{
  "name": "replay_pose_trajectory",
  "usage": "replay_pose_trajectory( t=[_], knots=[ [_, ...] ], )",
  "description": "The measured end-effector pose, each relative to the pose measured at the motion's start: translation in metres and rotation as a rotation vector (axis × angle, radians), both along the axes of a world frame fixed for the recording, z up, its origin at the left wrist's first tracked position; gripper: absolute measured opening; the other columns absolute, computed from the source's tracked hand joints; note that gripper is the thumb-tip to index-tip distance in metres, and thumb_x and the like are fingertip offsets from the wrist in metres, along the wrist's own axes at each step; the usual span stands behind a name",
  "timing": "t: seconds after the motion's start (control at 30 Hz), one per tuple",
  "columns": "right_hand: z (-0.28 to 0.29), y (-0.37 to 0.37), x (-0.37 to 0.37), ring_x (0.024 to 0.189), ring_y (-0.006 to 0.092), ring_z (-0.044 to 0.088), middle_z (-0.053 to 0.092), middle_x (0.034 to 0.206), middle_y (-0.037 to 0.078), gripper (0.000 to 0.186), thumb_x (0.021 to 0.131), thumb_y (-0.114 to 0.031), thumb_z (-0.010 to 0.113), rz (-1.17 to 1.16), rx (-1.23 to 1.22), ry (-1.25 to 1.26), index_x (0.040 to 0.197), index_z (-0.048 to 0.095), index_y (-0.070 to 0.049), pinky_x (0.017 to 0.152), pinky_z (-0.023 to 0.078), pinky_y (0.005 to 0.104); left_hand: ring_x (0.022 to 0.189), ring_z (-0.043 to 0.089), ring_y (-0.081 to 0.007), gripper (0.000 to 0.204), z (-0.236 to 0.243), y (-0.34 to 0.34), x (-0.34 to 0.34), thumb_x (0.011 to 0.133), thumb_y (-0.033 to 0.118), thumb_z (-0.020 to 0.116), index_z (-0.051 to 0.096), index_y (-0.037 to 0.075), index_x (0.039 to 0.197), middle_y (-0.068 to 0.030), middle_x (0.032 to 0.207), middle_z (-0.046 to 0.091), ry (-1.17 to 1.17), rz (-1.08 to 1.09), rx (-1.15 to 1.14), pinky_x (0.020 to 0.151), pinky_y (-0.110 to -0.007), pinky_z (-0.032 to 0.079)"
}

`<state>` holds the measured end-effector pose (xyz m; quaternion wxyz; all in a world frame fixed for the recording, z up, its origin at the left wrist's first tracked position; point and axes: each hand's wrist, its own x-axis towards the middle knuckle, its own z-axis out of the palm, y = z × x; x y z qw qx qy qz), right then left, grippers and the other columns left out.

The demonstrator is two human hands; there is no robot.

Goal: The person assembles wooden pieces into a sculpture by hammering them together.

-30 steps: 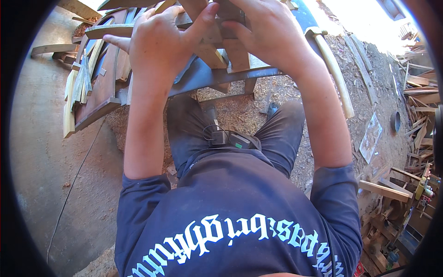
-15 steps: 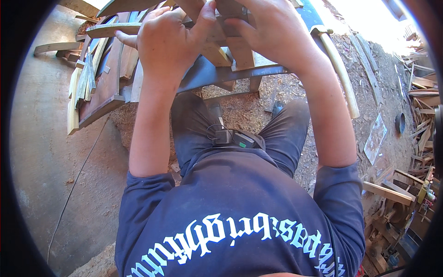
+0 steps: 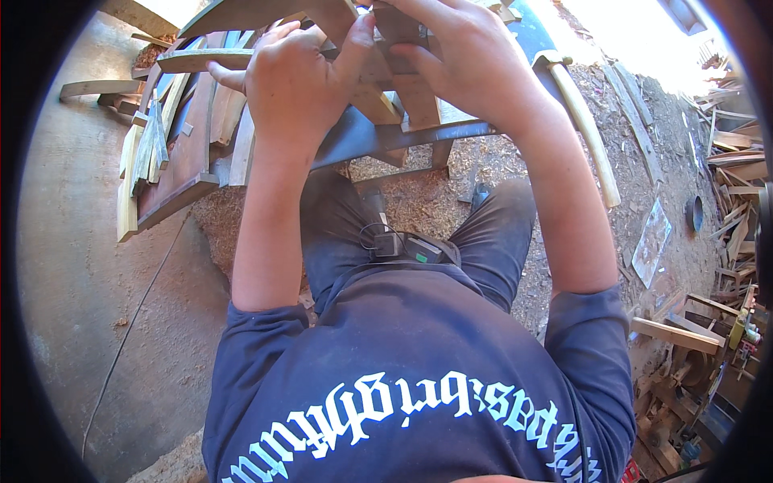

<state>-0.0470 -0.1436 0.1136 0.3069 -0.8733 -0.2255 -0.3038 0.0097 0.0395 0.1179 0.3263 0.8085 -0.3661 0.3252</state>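
Note:
At the top edge, my left hand (image 3: 298, 84) is closed on a curved wooden piece (image 3: 258, 16), its thumb pressed against the wood and its little finger sticking out over a narrow wooden strip (image 3: 213, 59). Opposite it, my right hand (image 3: 463, 60) bends around the same joined wood, thumb and forefinger close to the left thumb. What its fingertips grip is partly hidden. Below and between both hands, two wooden pieces (image 3: 417, 101) angle down to the dark workbench edge (image 3: 354, 137).
A hammer or adze with a pale curved handle (image 3: 588, 133) hangs at the bench's right. Planks and offcuts (image 3: 173, 161) lean at left. A cable (image 3: 133, 314) runs over the floor. Scrap wood (image 3: 737, 177) is piled far right, near a machine (image 3: 708, 354). Sawdust covers the ground.
Both hands stay on the wood. The curved piece and the left hand sit slightly farther right in the picture; the whole view has shifted a little.

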Motion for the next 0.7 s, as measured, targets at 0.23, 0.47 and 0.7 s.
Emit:
replay_pose_trajectory(
  t=[0.23,0.47,0.7],
  knots=[
    [0.005,-0.007,0.005,0.102,0.0356,0.067,0.065,0.112,0.016,0.048,0.082,-0.002,0.067,-0.082,-0.112,0.007,0.13,0.058,-0.007,0.085,0.056,0.0443,0.09,0.069,-0.0404,0.038,0.004,0.002,0.004,0.097,0.037,0.065,0.076,0.002,0.088,-0.021,0.087,0.072,0.043,-0.049,0.045,0.082,-0.048,0.052],
    [0.019,0.013,-0.01,0.102,0.0344,0.068,0.066,0.118,0.016,0.046,0.083,-0.007,0.074,-0.075,-0.039,-0.016,0.127,0.06,-0.006,0.085,0.056,0.0446,0.095,0.068,-0.0422,0.044,0.006,0.009,-0.006,0.098,0.043,0.062,0.077,0.002,0.092,-0.0224,0.094,0.072,0.152,0.109,0.125,0.087,-0.047,0.052],
    [0.005,0.009,-0.005,0.112,0.0332,0.067,0.07,0.12,0.017,0.052,0.086,-0.025,0.083,-0.226,-0.106,0.048,0.131,0.065,-0.006,0.096,0.052,0.0402,0.122,0.061,-0.0348,0.037,-0.03,0.026,-0.02,0.098,0.041,0.063,0.074,0.009,0.114,-0.0094,0.119,0.072,-0.261,0.276,0.15,0.109,-0.055,0.038]
  ],
)
